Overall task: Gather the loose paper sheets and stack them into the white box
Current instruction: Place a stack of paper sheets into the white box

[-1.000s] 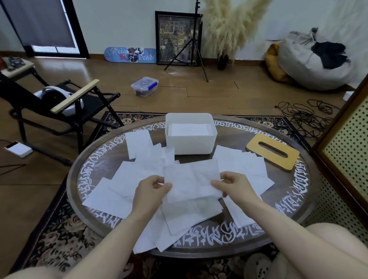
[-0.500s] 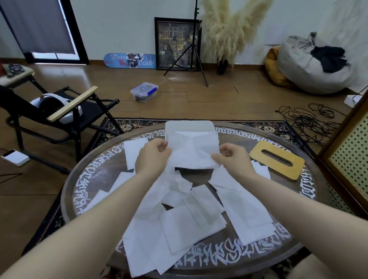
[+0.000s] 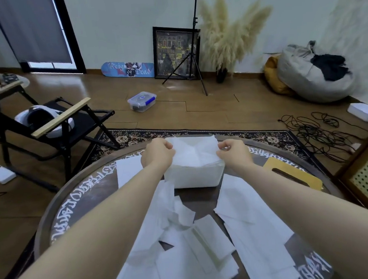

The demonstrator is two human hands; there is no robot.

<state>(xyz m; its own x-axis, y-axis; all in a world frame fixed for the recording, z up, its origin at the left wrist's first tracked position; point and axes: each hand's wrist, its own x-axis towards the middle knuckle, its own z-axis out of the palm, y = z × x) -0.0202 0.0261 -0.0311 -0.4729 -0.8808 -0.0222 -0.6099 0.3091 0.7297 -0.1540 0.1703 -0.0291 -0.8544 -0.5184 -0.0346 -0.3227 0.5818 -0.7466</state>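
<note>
Your table (image 3: 60, 215) carries most of the job yet; loose sheets (image 3: 247, 220) lie scattered over its near half, overlapping one another, some touching the foot of the box (image 3: 194, 176), one more flat to the left of it; I judge the task early to middling, since many sheets lie out and only a few are stowed. The box stands at the far middle of the table and already shows white paper inside, though how many sheets I cannot tell; the yellow lid (image 3: 294, 175) lies to its right, apart from it. You hold one sheet (image 3: 195, 150) over the open top, sagging in the middle, its edges at the rim; it is not yet let go, so this step is the lowering and release. Both your arms reach straight out over the scattered paper; your left hand (image 3: 158, 155) pinches the sheet's left edge, fingers curled round it; your right hand (image 3: 234, 152) pinches the right edge likewise, thumb and fingers closed on the paper.
</note>
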